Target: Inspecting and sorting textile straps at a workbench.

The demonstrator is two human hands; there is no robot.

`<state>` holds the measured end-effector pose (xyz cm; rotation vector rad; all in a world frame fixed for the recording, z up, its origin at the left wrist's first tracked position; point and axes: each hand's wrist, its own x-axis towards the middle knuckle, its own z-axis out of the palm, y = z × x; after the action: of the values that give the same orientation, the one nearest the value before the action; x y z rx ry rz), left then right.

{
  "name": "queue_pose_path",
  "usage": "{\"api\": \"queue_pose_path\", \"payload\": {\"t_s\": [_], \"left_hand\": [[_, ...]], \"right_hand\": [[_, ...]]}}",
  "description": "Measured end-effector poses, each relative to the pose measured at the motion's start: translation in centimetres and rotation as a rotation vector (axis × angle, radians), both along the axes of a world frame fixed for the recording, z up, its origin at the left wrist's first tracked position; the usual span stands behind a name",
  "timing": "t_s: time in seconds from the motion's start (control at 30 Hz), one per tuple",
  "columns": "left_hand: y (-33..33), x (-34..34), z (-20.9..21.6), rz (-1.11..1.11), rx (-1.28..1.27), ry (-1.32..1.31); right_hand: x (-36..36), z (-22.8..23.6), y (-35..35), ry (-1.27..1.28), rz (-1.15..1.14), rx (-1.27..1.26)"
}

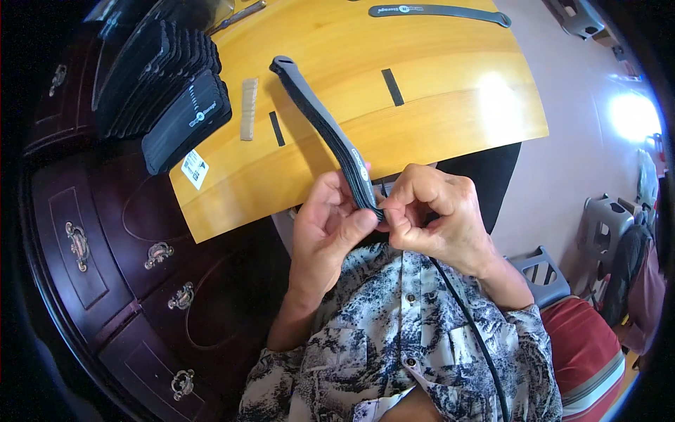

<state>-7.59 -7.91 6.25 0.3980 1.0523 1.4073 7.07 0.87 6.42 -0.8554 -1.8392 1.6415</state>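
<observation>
I see both hands up close to the chest, over the near edge of the yellow wooden surface (436, 91). Left hand (327, 228) is closed on the near end of a stack of long dark grey fabric straps (323, 126), thumb pressed against the stack's lower tip, fingers wrapped behind it. Right hand (436, 214) is curled shut too, fingertips pinching at that same lower tip, touching the left thumb. The strap stack runs from the hands up and to the left, its far rounded end lifted above the surface, tilted, not lying flat.

Left on the surface: a big fanned pile of black ribbed straps (165, 77), with a white label tag (195, 169) at its near corner. Just beside it a small tan ribbed strip (248, 109), then a short black strip (277, 129). Another short black strip (392, 87) lies further right, well apart from the hands. One single long dark strap (439, 12) lies flat at the far edge.

Below the surface, dark reddish wooden drawers with brass handles (105, 246). I see a patterned blue-white shirt (408, 337) at the bottom, and a thin black cable (471, 323) crossing it.
</observation>
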Motion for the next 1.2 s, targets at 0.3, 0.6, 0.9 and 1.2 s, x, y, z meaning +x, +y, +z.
{"api": "queue_pose_path", "payload": {"t_s": [0.3, 0.6, 0.9, 1.2], "left_hand": [[-0.5, -0.5, 0.3, -0.066, -0.016, 0.02], [-1.2, -0.2, 0.8, -0.071, -0.101, 0.033], [-1.7, -0.1, 0.2, -0.071, 0.026, 0.082], [-2.2, -1.1, 1.6, -0.172, -0.063, 0.037]], "right_hand": [[-0.5, 0.3, -0.6, 0.002, -0.03, 0.217], [-0.2, 0.2, 0.0, -0.003, 0.059, 0.211], [-1.1, -1.2, 0.1, 0.013, 0.111, 0.565], [-3.0, 0.0, -0.1, 0.146, -0.024, 0.124]]}}
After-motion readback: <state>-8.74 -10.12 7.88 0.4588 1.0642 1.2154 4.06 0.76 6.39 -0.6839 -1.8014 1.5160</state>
